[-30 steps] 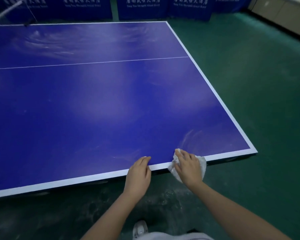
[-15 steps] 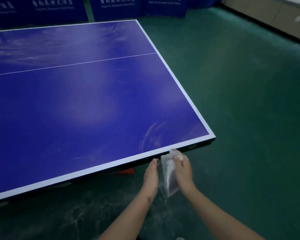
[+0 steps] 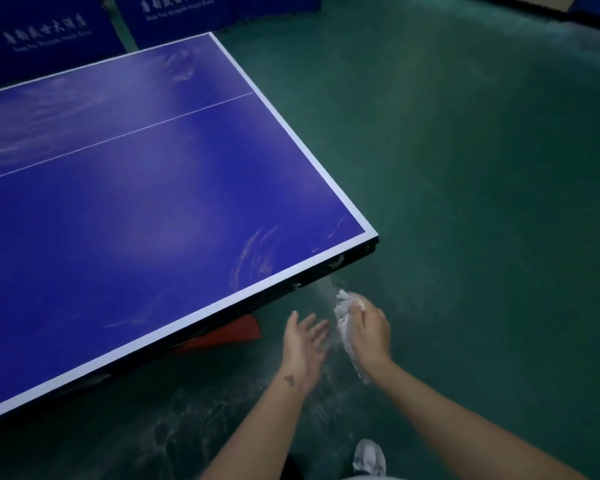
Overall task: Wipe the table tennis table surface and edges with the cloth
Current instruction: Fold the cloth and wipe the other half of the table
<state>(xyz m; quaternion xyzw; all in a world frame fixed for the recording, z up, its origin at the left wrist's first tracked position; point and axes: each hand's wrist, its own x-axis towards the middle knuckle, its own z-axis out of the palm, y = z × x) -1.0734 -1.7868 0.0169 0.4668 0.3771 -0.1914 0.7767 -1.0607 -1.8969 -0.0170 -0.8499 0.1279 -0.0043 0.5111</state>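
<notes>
The blue table tennis table (image 3: 136, 209) with a white border fills the left of the view; its near right corner (image 3: 371, 235) lies just beyond my hands. Streaky wipe marks show near that corner and at the far side. My right hand (image 3: 368, 327) grips a crumpled white cloth (image 3: 343, 317) in the air below and in front of the table's near edge, off the surface. My left hand (image 3: 305, 337) is held open beside the cloth, fingers spread, touching nothing I can make out.
Green floor (image 3: 482, 202) stretches to the right and beyond the table. Something red (image 3: 222, 336) shows under the table's near edge. Blue barrier boards (image 3: 174, 12) with white lettering stand at the far end. My white shoe (image 3: 369, 457) is at the bottom.
Both hands left the table's near edge and dropped below it. The right hand lifted the cloth off the edge; the left hand opened beside it. My view swung right, towards the corner.
</notes>
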